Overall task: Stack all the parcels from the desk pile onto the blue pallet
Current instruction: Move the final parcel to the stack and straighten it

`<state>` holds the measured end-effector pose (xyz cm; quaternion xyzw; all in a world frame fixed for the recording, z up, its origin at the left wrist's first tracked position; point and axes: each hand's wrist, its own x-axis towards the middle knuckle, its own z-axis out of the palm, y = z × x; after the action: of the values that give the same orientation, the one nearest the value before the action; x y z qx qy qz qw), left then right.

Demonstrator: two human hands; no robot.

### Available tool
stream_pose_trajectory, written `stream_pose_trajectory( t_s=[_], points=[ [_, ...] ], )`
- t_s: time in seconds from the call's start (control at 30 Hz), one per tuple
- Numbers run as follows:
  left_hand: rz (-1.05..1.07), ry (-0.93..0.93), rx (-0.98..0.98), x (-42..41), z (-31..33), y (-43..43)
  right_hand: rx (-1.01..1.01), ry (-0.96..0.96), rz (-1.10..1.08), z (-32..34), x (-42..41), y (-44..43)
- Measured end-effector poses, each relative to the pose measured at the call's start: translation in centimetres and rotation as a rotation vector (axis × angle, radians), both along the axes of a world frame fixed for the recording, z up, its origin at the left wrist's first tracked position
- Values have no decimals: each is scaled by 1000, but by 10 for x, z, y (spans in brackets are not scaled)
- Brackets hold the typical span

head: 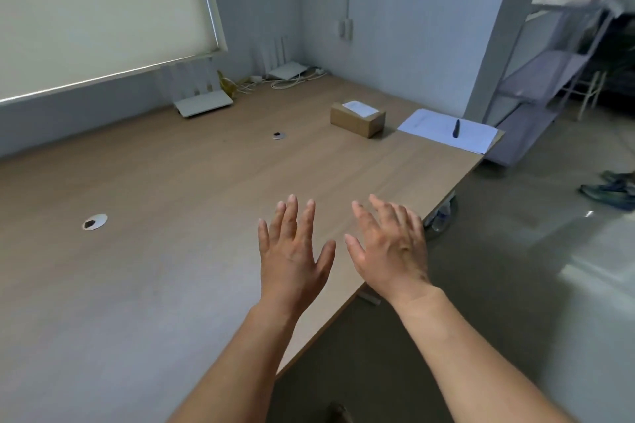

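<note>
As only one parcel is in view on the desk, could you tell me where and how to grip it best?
Probably clasp the cardboard parcel across its narrower width, by its two long side faces, coming from above. It lies flat, label up, with bare desk all round.

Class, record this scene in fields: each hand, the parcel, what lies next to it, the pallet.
left hand: open, fingers spread, holds nothing
right hand: open, fingers spread, holds nothing
parcel: one brown box, white label, on the desk beyond both hands
beside it: papers with a pen on top
blue pallet: not in view
</note>
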<state>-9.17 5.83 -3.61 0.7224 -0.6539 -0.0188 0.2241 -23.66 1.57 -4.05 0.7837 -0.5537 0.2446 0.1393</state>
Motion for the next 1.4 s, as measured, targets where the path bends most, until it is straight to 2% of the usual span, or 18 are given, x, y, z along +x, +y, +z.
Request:
stream_pose_trajectory(
  t_s=[0.27, 0.5, 0.73, 0.93, 1.2, 1.4],
  points=[
    [21, 23, 66, -9, 2, -148, 23, 32, 4, 7, -13, -148],
    [53, 49, 34, -14, -10, -224, 42, 33, 45, -2, -22, -229],
    [163, 20, 85, -35, -22, -294, 46, 4, 138, -15, -39, -322],
    [298, 18, 86, -74, -31, -375, 131, 25, 274, -21, -63, -423],
    [433, 15, 183, -120, -24, -472, 181, 37, 434, -19, -97, -541],
    [472, 55, 326, -132, -30, -531, 286, 67, 460, -30, -106, -613]
  ],
)
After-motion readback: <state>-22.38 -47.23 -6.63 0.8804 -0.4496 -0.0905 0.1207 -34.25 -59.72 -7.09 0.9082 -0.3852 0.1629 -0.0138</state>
